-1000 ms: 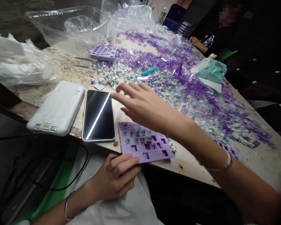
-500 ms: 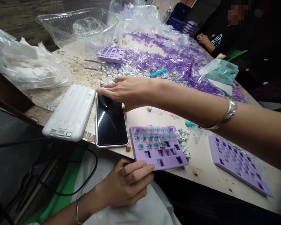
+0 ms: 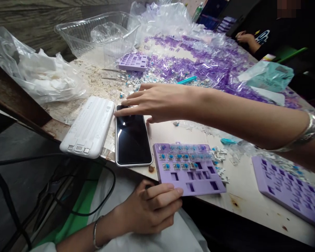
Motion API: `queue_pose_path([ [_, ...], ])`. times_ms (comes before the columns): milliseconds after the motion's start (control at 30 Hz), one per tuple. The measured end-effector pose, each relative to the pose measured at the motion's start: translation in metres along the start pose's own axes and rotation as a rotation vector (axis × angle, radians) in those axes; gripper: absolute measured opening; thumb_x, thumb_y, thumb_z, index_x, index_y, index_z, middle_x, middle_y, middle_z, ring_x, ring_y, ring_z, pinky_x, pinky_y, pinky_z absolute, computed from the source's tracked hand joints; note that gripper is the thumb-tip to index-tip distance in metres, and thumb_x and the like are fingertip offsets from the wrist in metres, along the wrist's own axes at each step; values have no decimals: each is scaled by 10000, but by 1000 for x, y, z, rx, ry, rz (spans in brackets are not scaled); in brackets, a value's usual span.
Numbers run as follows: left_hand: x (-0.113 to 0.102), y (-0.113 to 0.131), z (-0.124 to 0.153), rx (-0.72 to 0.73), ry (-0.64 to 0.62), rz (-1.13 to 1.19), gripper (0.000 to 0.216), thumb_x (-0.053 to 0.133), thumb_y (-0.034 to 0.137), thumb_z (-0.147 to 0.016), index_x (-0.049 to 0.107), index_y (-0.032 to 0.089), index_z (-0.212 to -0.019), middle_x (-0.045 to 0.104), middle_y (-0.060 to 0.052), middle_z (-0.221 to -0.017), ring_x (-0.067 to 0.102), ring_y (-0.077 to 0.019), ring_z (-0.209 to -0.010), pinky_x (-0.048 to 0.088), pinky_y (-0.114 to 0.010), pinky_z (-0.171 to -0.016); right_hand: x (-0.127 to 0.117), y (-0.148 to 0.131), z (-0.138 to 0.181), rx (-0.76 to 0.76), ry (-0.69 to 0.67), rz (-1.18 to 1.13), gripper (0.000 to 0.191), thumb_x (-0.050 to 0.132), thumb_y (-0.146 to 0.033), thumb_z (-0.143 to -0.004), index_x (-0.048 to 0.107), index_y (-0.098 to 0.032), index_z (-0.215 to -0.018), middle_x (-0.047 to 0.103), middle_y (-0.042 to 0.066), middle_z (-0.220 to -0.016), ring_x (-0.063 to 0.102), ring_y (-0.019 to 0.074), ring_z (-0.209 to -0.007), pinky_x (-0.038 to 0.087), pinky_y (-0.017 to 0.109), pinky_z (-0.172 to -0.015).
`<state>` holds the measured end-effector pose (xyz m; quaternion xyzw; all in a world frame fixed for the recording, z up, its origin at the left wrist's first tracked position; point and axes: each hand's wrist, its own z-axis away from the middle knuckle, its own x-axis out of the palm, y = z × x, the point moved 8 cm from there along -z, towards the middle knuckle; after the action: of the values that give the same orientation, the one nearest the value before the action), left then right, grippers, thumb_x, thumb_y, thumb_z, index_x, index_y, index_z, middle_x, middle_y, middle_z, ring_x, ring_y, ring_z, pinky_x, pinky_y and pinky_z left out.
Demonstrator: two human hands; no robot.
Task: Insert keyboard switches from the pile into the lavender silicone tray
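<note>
My left hand (image 3: 153, 208) is curled at the near left corner of a purple slotted tray (image 3: 202, 188), its fingertips on the edge; the thumb's grip is mostly hidden. Rows of small clear keyboard switches (image 3: 179, 156) with blue stems fill the tray's upper slots, while several lower slots are bare. Over the top end of a black-screened phone (image 3: 133, 140) stretches my right hand (image 3: 149, 103), palm down with fingers spread. Its index finger reaches the phone's upper left corner. Whether that hand touches the glass is unclear.
Left of the phone lies a white power bank (image 3: 89, 129). Another purple tray (image 3: 288, 189) lies at right, a third (image 3: 133, 62) farther back. Behind are heaps of purple plastic pieces (image 3: 199, 66), tweezers (image 3: 114, 79), a clear tub (image 3: 76, 40) and plastic bags (image 3: 52, 77). A co-worker's hand (image 3: 245, 37) shows far right.
The view has shifted, so everything sits farther right. My right hand's fingers have spread and moved slightly down over the phone's top. My left hand stays at the tray's corner.
</note>
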<state>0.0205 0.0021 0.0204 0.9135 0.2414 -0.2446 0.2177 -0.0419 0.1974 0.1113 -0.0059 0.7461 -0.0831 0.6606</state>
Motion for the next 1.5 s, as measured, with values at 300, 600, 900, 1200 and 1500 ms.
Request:
queue_pose_path([
  [300, 0, 0, 1, 29, -19, -46, 262, 580, 184, -829, 668, 202, -1075, 600, -36, -1251, 422, -164, -1211, 407, -281, -875, -6, -14, -5, -105, -83, 157, 175, 591, -219, -869, 674, -136, -740, 730, -88, -1062, 609, 63, -1127, 465, 269, -939],
  [600, 2, -2, -2, 45, 0, -70, 201, 613, 255, -823, 683, 271, -1011, 612, -16, -1200, 385, -180, -1210, 389, -273, -888, -5, 23, -10, 91, 124, 78, 598, 229, -365, -926, 394, -84, -425, 708, -139, -710, 626, -84, -828, 435, 153, -769],
  [900, 3, -1, -1, 44, 10, -68, 200, 614, 259, -816, 685, 261, -1003, 597, -27, -1231, 405, -188, -1187, 390, -278, -891, -6, 14, -15, 51, 74, 44, 468, 424, -326, -907, 501, -97, -507, 727, -159, -781, 643, -64, -888, 453, 192, -830],
  [1200, 2, -1, 2, 56, 7, -70, 222, 613, 233, -823, 682, 235, -1034, 538, -31, -1293, 410, -167, -1172, 399, -279, -881, -7, -6, -3, -74, -43, 82, 115, 652, -234, -831, 658, -119, -826, 729, -110, -1068, 625, 44, -1101, 438, 301, -984],
  [1500, 4, -1, 2, 59, 6, -79, 227, 622, 254, -817, 683, 244, -1035, 555, -19, -1313, 393, -179, -1207, 399, -267, -873, 0, -12, -7, -114, -136, 145, 195, 652, -254, -795, 645, -78, -878, 712, -87, -1124, 600, 50, -1133, 376, 354, -1046],
])
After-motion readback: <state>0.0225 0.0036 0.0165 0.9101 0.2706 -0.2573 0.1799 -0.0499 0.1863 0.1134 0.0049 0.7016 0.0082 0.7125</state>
